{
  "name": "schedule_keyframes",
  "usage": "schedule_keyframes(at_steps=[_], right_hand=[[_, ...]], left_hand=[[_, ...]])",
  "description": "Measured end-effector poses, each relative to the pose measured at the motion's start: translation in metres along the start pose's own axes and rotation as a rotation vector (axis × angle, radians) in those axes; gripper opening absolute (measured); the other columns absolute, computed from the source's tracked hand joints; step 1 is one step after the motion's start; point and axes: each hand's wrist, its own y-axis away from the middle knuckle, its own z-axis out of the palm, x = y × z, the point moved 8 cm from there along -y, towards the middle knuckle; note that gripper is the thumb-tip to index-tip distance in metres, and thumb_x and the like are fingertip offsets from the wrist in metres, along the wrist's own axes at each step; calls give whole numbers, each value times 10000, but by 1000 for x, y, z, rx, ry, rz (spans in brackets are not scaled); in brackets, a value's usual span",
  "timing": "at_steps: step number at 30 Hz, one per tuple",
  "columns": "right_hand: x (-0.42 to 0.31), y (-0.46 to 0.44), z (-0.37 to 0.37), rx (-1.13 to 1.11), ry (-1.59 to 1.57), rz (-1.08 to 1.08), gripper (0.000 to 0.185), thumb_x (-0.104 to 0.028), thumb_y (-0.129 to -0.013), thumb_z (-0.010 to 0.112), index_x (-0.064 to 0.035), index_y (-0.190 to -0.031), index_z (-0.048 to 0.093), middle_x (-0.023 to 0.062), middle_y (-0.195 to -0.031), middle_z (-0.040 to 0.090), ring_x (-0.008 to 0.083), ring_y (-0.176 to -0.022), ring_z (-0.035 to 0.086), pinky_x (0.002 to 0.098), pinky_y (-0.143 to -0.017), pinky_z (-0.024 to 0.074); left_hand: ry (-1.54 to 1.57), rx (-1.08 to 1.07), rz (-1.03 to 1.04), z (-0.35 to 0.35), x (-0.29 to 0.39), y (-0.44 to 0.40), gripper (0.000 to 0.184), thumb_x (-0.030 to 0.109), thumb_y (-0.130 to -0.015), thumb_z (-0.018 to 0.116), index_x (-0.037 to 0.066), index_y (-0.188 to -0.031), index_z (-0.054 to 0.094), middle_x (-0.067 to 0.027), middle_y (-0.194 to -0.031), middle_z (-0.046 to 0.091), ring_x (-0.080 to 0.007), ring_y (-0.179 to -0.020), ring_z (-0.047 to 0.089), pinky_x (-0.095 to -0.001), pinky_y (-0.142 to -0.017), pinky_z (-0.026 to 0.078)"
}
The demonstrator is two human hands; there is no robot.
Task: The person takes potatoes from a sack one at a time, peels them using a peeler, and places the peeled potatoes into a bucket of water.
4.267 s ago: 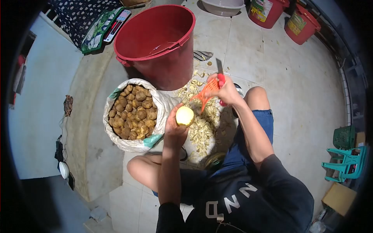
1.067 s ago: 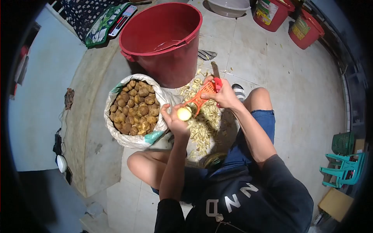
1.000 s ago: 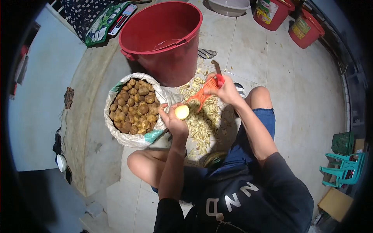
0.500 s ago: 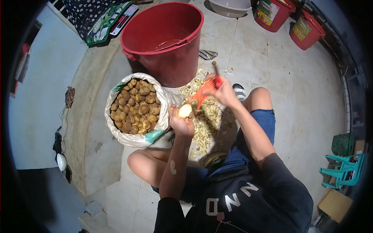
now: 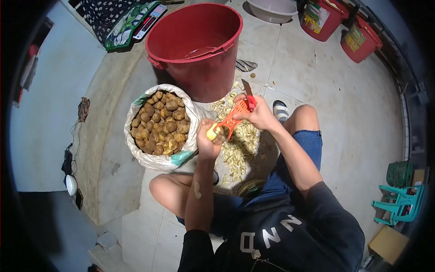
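A partly peeled potato [image 5: 211,133], pale yellow with some brown skin left, is gripped in my left hand [image 5: 206,144]. My right hand [image 5: 263,115] is closed around an orange peeler [image 5: 236,117], whose head touches or nearly touches the potato. A knife [image 5: 247,88] with a red handle is tucked in the same hand, its blade pointing up and away. Just left of my left hand, a white sack [image 5: 136,152] with rolled edges is full of unpeeled potatoes [image 5: 159,123]. Peelings [image 5: 244,140] lie heaped on the floor beneath both hands.
Behind the sack stands a large red bucket [image 5: 199,75]. A grey basin [image 5: 272,11] and two smaller red buckets [image 5: 316,20] are at the back. A digital scale [image 5: 149,21] sits at upper left, a teal stool [image 5: 398,204] at far right.
My right hand has come lower, bringing the peeler to the potato. The potato has turned in my left hand, now showing brown skin on its side.
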Motion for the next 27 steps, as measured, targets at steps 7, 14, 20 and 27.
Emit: schedule_keyframes(at_steps=[7,14,20,27], right_hand=[[-1,3,-3,-89,50,27,377,-66,-709,835,-37,-1007,605,-22,-839,602,67,-746,540,239,-667,458],[7,-9,-25,-46,211,57,406,-90,-690,849,-29,-1020,619,-29,-849,605,65,-778,542,254,-710,466],[-14,5,-3,-133,1,91,426,-76,-680,850,-23,-1034,617,-12,-854,620,83,-800,566,260,-723,474],[12,-1,-31,49,148,145,394,-92,-693,850,-28,-999,611,-17,-860,613,77,-805,551,264,-738,472]], left_hand=[[-91,-119,-7,17,-4,4,71,112,-913,418,73,-911,477,-98,-671,545,-101,-427,393,-229,-352,253],[-358,-126,135,21,2,5,70,76,-904,426,49,-888,489,-65,-708,555,-112,-510,500,-241,-392,364],[10,-14,-109,17,-16,7,136,161,-929,387,67,-940,485,-137,-692,575,-137,-414,461,-240,-331,290],[165,164,-156,27,-17,12,155,218,-913,378,133,-927,507,-119,-615,524,-115,-378,347,-230,-344,242]])
